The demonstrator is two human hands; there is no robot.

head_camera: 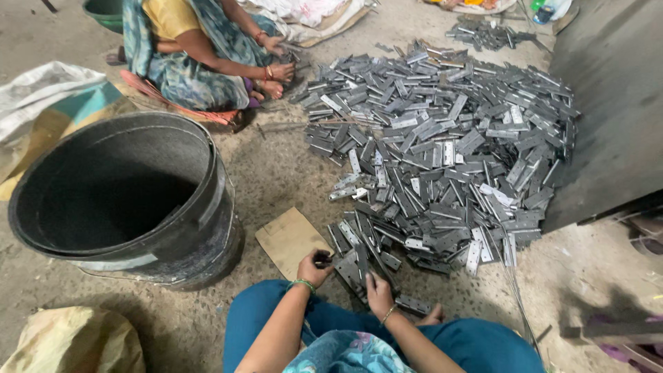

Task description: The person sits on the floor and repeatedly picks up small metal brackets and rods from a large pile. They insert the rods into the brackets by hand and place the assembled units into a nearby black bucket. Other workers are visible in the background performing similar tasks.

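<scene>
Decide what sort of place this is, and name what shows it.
Probably a small workshop floor for sorting metal parts: a big heap of metal hinges on bare concrete, a large black tub, and a second person sitting nearby.

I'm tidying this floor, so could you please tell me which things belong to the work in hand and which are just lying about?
In use:
- left hand, closed on a small dark part
- right hand, on a metal hinge
- pile of metal hinges
- cardboard piece beside the hands

Lying about:
- black bucket
- sacks
- green basin
- another person works separately at the pile's far side
</scene>
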